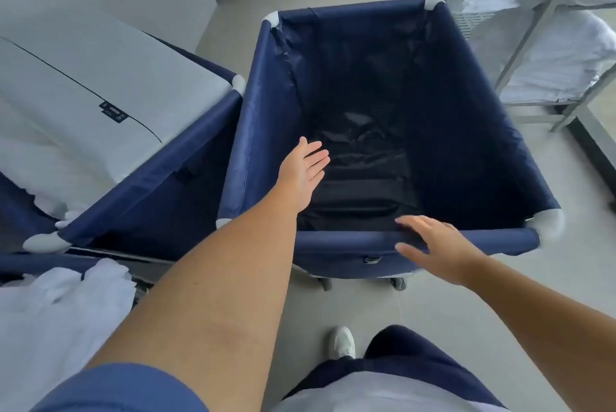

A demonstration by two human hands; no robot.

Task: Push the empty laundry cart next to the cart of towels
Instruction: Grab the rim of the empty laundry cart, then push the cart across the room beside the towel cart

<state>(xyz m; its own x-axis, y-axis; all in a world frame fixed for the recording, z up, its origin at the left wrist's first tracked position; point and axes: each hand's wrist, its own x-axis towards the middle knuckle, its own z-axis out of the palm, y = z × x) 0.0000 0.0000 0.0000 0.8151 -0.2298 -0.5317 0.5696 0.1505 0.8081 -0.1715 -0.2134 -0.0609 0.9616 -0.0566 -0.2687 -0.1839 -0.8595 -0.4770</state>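
The empty laundry cart (383, 105) is big and blue, in the middle of the floor, its left side touching the cart of towels (126, 158). With nothing inside it should be light and roll easily on its wheels. Its cloth walls are soft, so the stiff near rail (333, 240) is the best place to push. The left hand (305, 171) is open above the cart, holding nothing. The right hand (433, 245) is open, fingers resting on the near rail.

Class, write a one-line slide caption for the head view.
Right hand on the empty laundry cart rim, left hand open above it, towel cart alongside.
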